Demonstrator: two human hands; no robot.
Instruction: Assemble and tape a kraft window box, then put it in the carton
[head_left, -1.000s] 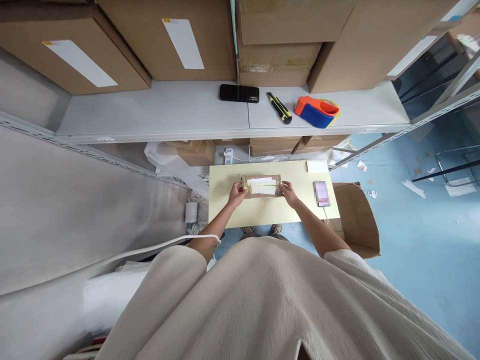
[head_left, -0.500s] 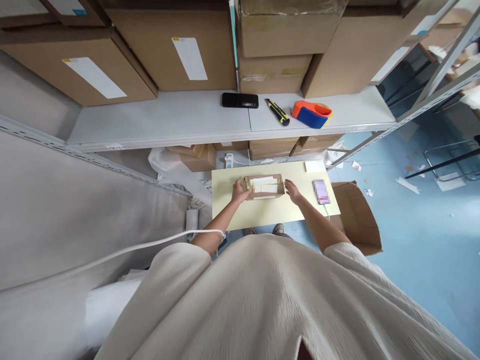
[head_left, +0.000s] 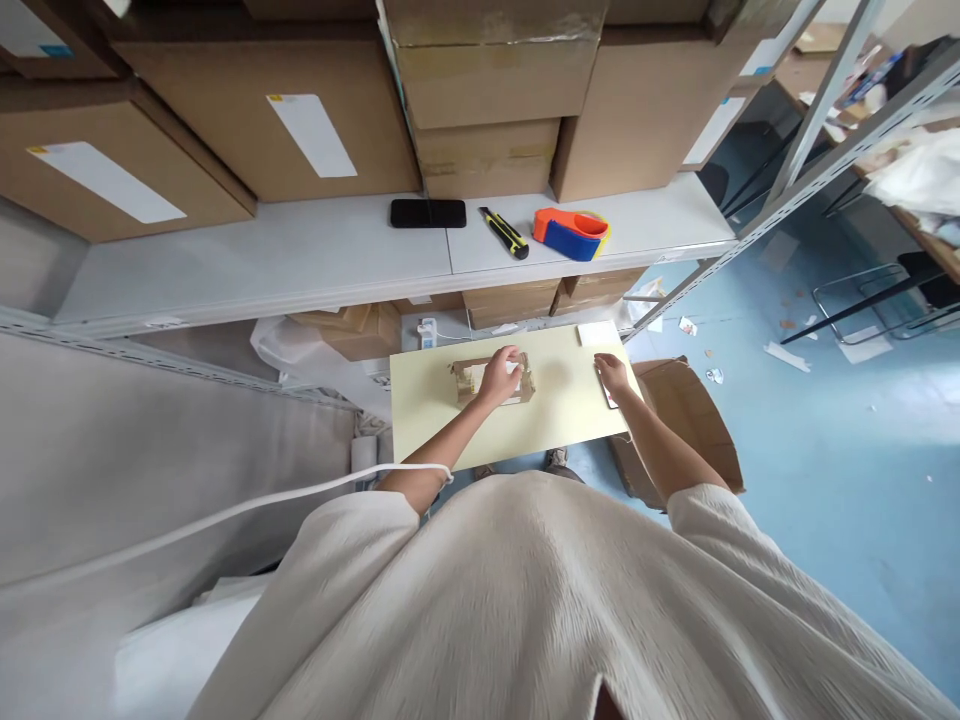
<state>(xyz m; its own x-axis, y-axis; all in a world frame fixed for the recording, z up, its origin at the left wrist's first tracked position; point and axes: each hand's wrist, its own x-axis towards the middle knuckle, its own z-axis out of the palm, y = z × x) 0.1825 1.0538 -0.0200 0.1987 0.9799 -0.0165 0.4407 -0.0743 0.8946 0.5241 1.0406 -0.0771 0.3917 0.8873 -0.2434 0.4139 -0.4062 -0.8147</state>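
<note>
Mid-frame, small cardboard box (head_left: 491,381) sits on the yellow table (head_left: 435,420) w/ left hand (head_left: 501,374) curled over its top, while right hand (head_left: 613,374) lies open on phone (head_left: 606,392) at right edge; steadying the box w/ a firm flat press looks best.

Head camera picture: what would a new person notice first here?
First, the pale yellow table in the middle, where the left hand rests on a small open cardboard box and the right hand lies on a phone near the table's right edge. Next, the bright orange and blue tape dispenser on the grey shelf above, beside a yellow and black utility knife. Large cardboard cartons fill the back of the shelf.
</note>
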